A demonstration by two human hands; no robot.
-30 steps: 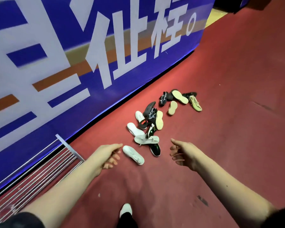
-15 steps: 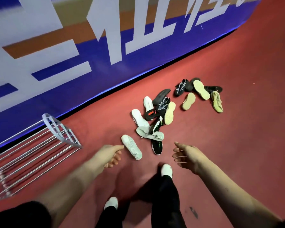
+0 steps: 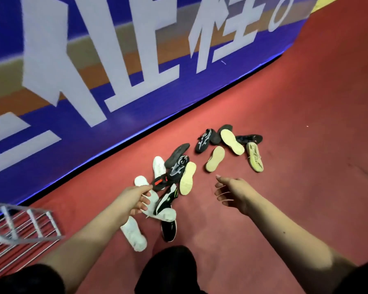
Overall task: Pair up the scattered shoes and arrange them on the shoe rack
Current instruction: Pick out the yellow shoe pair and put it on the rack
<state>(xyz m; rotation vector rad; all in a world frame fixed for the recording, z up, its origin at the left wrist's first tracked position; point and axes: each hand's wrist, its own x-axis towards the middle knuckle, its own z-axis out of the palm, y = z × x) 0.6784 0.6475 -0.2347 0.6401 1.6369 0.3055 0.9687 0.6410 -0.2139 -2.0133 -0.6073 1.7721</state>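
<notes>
Shoe rack [image 3: 52, 224] at the far left edge, thin metal bars, close to the foot of the blue banner [image 3: 94, 60]. None of the scattered lot seen on the part in view; all shoes down on the red floor [image 3: 295, 198], well to the right of it.

Left hand [image 3: 132, 200] next, reaching over the near cluster with fingers loosely curled and holding nothing. Fingertips over a white shoe [image 3: 167, 214], contact impossible to judge. Below the wrist, a nearer white shoe [image 3: 134, 234] lying a little apart from the heap. Further white shoes [image 3: 158, 166] at the back, partly covered by a black shoe with a red tab [image 3: 164, 181].

Across the white shoe under the fingers, a black shoe with a green stripe [image 3: 167, 198]. Likely trouble: pulling the white one from beneath and tipping the black one over, or dragging neighbours along by a caught lace. Several white shoes, much alike from here, so a mismatched pair quite possible without checking left against right.

Right hand [image 3: 234, 192] hovering over bare floor, fingers slack and slightly parted, gripping nothing. Beyond it, the far cluster: pale upturned soles [image 3: 215, 159], a beige shoe [image 3: 255, 157], a dark striped shoe [image 3: 203, 141]. Soles up, uppers hidden, so easy to match wrongly until turned over.
</notes>
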